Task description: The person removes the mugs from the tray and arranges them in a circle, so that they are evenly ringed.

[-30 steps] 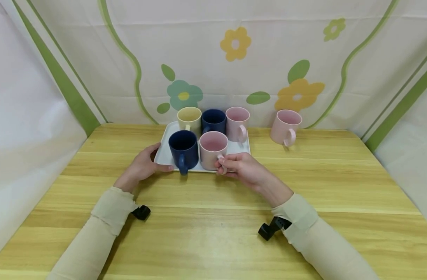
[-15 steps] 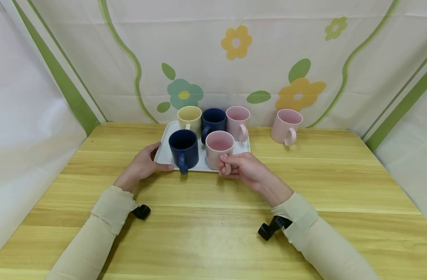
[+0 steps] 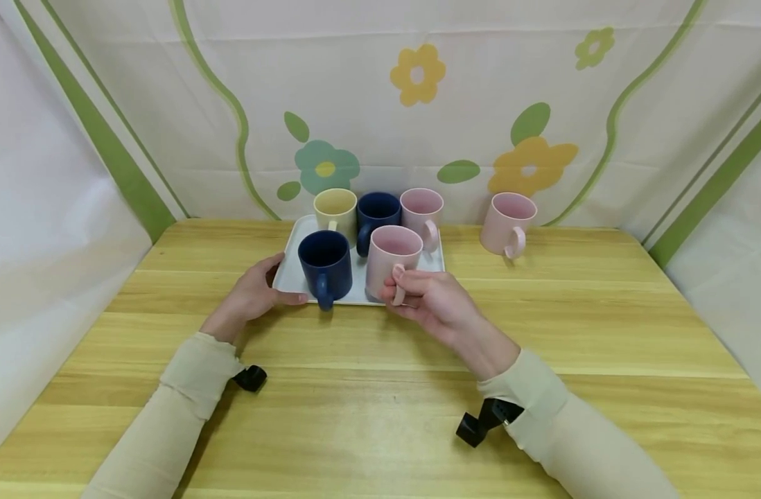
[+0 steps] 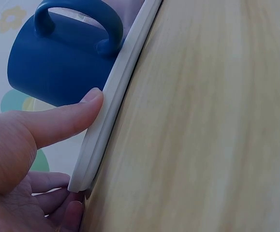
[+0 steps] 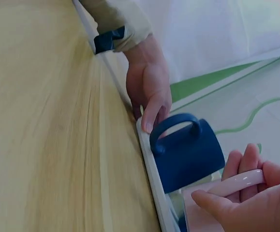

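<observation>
My right hand (image 3: 439, 301) pinches the handle of a pink mug (image 3: 380, 267) above the front right of a white tray (image 3: 293, 274). In the right wrist view, the mug's pale handle (image 5: 236, 182) lies between thumb and curled fingers. My left hand (image 3: 252, 291) grips the tray's front left corner, its thumb (image 4: 77, 116) against the rim and the other fingers around the corner. A dark blue mug (image 3: 326, 267) stands beside that thumb, handle toward me. Behind are a yellow mug (image 3: 335, 218), another dark blue mug (image 3: 380, 215) and a second pink mug (image 3: 421, 218).
Another pink mug (image 3: 508, 225) stands apart on the wooden table (image 3: 355, 402), right of the tray near the back. A white curtain with printed flowers (image 3: 355, 83) closes off the rear and sides.
The pink mug in my right hand first moved right, away from the front blue mug, then rose slightly. My left hand has stayed at the tray's corner.
</observation>
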The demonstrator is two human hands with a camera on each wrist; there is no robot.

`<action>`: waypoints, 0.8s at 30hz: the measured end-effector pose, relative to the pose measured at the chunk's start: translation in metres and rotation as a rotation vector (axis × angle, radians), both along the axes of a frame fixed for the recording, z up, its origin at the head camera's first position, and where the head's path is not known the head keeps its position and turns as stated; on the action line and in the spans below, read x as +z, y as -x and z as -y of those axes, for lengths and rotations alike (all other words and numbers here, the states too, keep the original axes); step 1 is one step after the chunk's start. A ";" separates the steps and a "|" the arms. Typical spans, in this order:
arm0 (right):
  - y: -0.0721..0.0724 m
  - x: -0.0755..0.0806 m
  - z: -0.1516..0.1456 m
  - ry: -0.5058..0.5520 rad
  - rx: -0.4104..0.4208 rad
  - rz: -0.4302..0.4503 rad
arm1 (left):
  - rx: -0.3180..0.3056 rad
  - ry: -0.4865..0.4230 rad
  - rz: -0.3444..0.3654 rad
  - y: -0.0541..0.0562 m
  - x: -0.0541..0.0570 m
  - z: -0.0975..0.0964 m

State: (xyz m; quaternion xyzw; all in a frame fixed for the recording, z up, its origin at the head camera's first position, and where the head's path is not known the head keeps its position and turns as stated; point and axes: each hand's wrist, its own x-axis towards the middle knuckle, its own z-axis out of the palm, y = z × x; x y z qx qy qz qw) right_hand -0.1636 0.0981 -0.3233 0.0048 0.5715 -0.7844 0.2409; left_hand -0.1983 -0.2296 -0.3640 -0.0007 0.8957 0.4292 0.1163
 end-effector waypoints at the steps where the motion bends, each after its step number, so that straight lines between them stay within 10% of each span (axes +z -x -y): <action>1: -0.002 0.003 0.001 0.002 -0.016 0.001 | 0.001 0.000 0.000 0.000 0.000 0.000; 24: -0.006 0.037 -0.025 0.091 -0.453 -0.152 | -0.010 0.004 -0.006 0.000 -0.002 0.001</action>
